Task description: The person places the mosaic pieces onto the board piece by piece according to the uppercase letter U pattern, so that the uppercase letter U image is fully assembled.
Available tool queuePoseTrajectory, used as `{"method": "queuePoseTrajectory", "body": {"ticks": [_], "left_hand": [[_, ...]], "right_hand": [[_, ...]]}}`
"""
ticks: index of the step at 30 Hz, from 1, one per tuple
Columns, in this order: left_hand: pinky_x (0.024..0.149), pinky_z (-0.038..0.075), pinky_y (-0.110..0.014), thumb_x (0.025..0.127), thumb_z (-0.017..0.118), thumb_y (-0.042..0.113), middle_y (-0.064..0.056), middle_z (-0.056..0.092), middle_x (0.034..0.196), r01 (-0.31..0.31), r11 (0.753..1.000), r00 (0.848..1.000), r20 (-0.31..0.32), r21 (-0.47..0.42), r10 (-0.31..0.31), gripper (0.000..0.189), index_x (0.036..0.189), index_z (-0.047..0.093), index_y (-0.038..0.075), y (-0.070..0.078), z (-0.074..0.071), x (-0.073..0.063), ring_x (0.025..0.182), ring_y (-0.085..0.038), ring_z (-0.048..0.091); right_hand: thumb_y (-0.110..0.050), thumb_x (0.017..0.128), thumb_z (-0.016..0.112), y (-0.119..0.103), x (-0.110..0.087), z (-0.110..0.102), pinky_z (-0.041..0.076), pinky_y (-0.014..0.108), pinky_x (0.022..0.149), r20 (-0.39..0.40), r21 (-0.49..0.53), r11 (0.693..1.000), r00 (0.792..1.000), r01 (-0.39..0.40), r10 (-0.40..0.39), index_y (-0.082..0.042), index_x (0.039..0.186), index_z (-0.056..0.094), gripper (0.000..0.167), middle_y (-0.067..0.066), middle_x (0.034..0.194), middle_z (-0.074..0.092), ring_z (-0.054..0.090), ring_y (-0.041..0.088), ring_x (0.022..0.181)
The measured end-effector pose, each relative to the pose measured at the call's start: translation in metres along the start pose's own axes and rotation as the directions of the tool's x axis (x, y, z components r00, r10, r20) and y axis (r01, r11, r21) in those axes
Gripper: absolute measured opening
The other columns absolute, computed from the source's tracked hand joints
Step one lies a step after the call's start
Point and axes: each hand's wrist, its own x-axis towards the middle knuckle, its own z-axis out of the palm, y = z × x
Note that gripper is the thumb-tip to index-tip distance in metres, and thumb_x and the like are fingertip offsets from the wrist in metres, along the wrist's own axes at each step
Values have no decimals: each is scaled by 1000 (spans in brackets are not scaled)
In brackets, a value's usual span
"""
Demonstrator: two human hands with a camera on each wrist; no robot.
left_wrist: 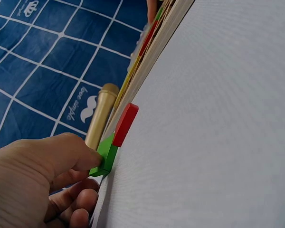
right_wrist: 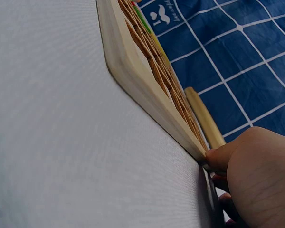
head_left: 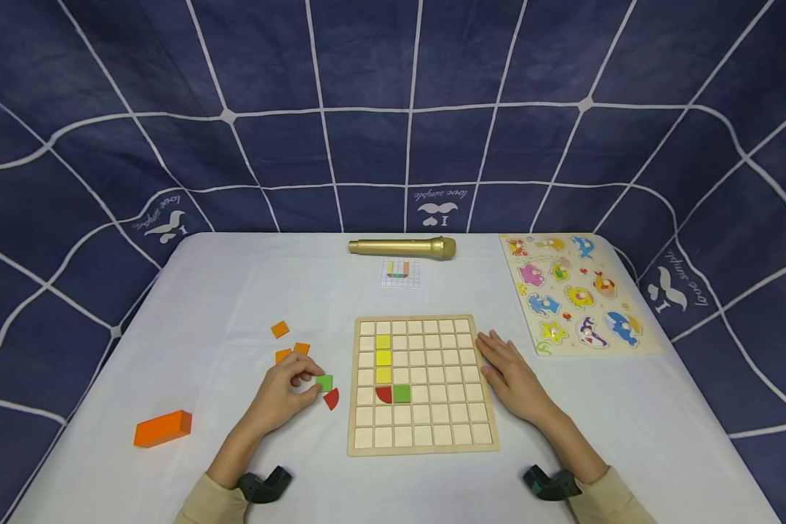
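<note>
My left hand [head_left: 282, 393] pinches a green square tile [head_left: 324, 383] between thumb and fingers, left of the wooden grid board [head_left: 424, 453]. Against that tile lies a red quarter-round tile [head_left: 331, 399], seen edge-on in the left wrist view. Three orange tiles [head_left: 279, 330] lie just beyond the left fingers, one partly covered by them. In the board sit a column of three yellow tiles [head_left: 383, 357], a red quarter-round piece [head_left: 383, 395] below them and a green square [head_left: 402, 394] beside it. My right hand [head_left: 516, 382] rests against the board's right edge, fingers extended.
A card with a coloured grid pattern [head_left: 399, 273] lies behind the board, and a gold microphone [head_left: 399, 248] behind that. At the back right is an animal puzzle board [head_left: 566, 285]. An orange box [head_left: 162, 429] sits at the front left.
</note>
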Motion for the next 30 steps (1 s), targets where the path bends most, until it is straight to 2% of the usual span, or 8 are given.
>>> {"method": "queuePoseTrajectory", "body": {"ticks": [11,20,25,30], "left_hand": [[63,43,-24,62,79,1,8,55,92,-70,998,997,26,7,70,33,91,69,13,1,-1,-2,75,-10,50],[61,42,-23,67,78,7,8,55,86,-4,1000,999,36,24,3,26,89,69,16,4,-2,1,72,-8,49],[61,43,-25,67,77,7,7,55,80,-16,999,999,47,30,14,25,89,67,14,21,-3,9,70,-10,51],[60,41,-23,67,78,12,6,55,77,-86,996,994,73,35,84,24,88,67,16,50,7,21,69,-13,50]], "right_hand": [[-8,90,56,-1,-2,-1,13,51,106,15,-6,1000,1000,-17,17,4,133,44,47,16,141,38,24,34,134],[-9,90,56,0,-1,-1,12,51,107,15,-4,1000,1000,-12,12,4,133,44,47,16,141,38,24,34,134],[-9,91,56,1,-1,0,12,50,107,15,0,1000,1000,-13,13,3,134,44,47,15,141,38,24,33,134],[-10,91,56,2,0,1,12,49,107,19,-3,1000,1000,-17,17,3,134,44,47,13,142,38,23,31,135]]}}
